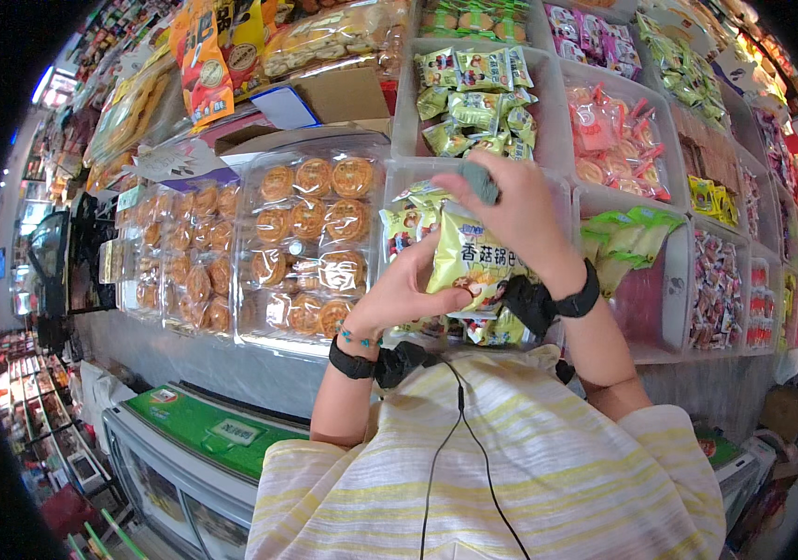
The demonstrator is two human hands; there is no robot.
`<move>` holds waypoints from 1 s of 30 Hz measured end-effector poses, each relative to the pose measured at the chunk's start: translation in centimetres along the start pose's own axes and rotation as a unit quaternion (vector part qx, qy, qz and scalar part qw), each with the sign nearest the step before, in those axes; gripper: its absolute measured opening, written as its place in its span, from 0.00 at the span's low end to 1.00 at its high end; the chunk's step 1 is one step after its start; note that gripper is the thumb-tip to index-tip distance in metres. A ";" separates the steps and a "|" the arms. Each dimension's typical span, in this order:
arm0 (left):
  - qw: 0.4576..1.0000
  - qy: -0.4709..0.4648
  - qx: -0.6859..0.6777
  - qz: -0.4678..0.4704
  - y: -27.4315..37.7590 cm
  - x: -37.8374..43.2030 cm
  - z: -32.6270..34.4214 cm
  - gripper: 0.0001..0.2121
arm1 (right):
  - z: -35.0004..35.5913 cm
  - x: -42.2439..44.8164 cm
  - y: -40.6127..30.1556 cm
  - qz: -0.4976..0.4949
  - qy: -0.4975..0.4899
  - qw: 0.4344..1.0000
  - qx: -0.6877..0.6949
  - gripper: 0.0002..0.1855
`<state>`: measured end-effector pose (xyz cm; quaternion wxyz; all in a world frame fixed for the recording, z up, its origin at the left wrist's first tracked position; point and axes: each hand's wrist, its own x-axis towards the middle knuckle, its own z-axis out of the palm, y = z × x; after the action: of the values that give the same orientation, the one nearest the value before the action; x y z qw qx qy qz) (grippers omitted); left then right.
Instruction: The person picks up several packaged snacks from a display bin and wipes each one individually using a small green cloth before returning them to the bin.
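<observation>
My left hand (416,283) grips a pale yellow-green snack packet (472,259), thumb across its lower front. The packet is upright above a clear bin (560,210) that holds similar packets (409,220). In my right hand (521,210) is a crumpled grey-green cloth (480,183), pinched between thumb and fingers just above the packet's top edge. Black bands circle both wrists, and a thin black cable hangs down the front of the striped shirt.
Clear trays of wrapped round pastries (308,217) stand to the left. Beyond is a bin of green-wrapped snacks (476,112); to the right are bins of pink-wrapped snacks (622,147) and green packets (626,238). A green-topped freezer (210,427) stands at lower left.
</observation>
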<state>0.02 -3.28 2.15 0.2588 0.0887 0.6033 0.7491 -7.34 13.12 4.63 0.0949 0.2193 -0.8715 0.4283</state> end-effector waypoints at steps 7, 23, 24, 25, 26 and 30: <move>0.975 0.111 -0.192 0.018 -0.6 0.3 0.5 0.25 | -1.8 0.6 3.0 0.039 0.219 0.954 0.199 0.15; 0.909 0.243 -0.327 0.093 -0.6 1.6 2.7 0.21 | 2.9 -5.0 -1.8 0.038 0.076 0.982 0.166 0.37; 0.906 0.244 -0.334 0.084 -0.8 1.5 2.4 0.21 | 2.7 -5.0 -1.6 0.091 0.069 0.963 0.243 0.35; 0.904 0.244 -0.342 0.076 -0.7 1.5 2.2 0.21 | 2.5 -4.9 -1.4 0.144 0.061 0.935 0.317 0.34; 0.898 0.260 -0.348 0.073 -0.5 1.3 2.7 0.20 | 2.5 -4.9 -1.0 0.106 0.091 0.946 0.293 0.30; 0.938 0.308 -0.097 0.129 -1.2 2.0 1.3 0.15 | 1.4 -5.6 -2.6 0.102 0.145 0.950 0.256 0.21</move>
<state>-0.81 -1.00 1.01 -0.0311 -0.0945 0.5614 0.8215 -1.13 12.34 3.63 0.1171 0.0818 -0.7272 0.6714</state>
